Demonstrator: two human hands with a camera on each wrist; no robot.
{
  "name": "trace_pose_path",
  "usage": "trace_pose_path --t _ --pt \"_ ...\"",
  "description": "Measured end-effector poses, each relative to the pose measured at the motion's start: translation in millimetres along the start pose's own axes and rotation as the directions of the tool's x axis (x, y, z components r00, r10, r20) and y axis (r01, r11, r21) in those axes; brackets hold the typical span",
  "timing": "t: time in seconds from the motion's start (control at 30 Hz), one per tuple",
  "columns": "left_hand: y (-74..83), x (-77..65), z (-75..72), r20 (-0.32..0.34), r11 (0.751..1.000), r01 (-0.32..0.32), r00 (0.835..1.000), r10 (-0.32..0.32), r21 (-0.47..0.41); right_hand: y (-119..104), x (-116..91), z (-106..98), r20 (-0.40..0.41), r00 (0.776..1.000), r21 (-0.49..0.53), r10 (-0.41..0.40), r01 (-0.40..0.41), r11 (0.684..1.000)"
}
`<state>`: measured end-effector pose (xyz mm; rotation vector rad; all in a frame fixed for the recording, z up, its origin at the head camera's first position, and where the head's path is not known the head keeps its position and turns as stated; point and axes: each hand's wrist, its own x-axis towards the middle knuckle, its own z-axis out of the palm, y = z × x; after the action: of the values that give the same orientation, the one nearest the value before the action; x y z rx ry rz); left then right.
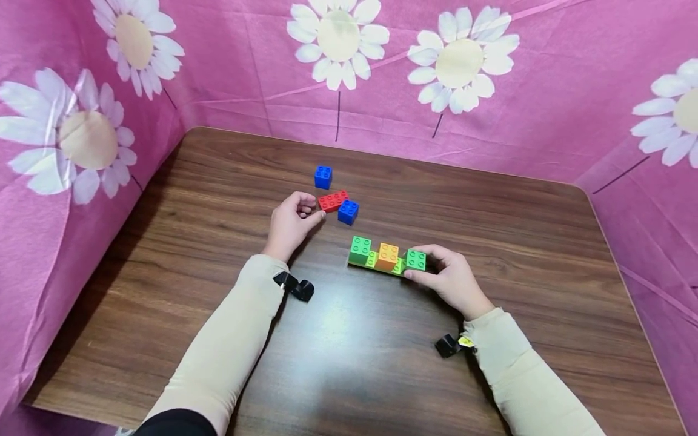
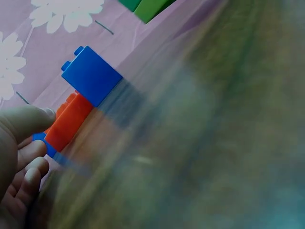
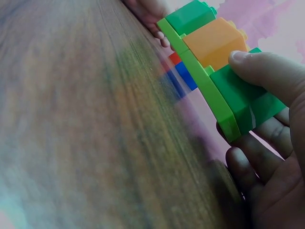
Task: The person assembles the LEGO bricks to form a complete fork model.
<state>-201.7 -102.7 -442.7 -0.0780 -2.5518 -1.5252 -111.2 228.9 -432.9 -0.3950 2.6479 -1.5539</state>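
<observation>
My right hand (image 1: 449, 275) grips the right end of a built brick strip, thumb on one side of the end green brick (image 1: 416, 260) and fingers on the other. The strip has a lime-green base (image 3: 205, 86) carrying a green brick (image 1: 360, 249) at the left end and an orange brick (image 1: 388, 256) in the middle. My left hand (image 1: 291, 221) is at the left end of a red brick (image 1: 332, 201), thumb and fingers apart; whether they touch it I cannot tell. One blue brick (image 1: 348, 212) sits against the red one's near right side.
Another blue brick (image 1: 323, 177) stands behind the red one. Everything lies on a brown wood-grain table (image 1: 349, 363), walled at the back and sides by pink cloth (image 1: 234, 66) with white daisies. Black wrist cameras sit on both sleeves.
</observation>
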Motion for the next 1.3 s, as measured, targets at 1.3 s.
trace_pose_path --t 1.3 --pt "2.0 -2.7 0.4 -0.115 0.979 -0.05 0.993 0.027 -0.198 1 0 0 0.015 1.0 0.007 0.017 -0.017 1.0"
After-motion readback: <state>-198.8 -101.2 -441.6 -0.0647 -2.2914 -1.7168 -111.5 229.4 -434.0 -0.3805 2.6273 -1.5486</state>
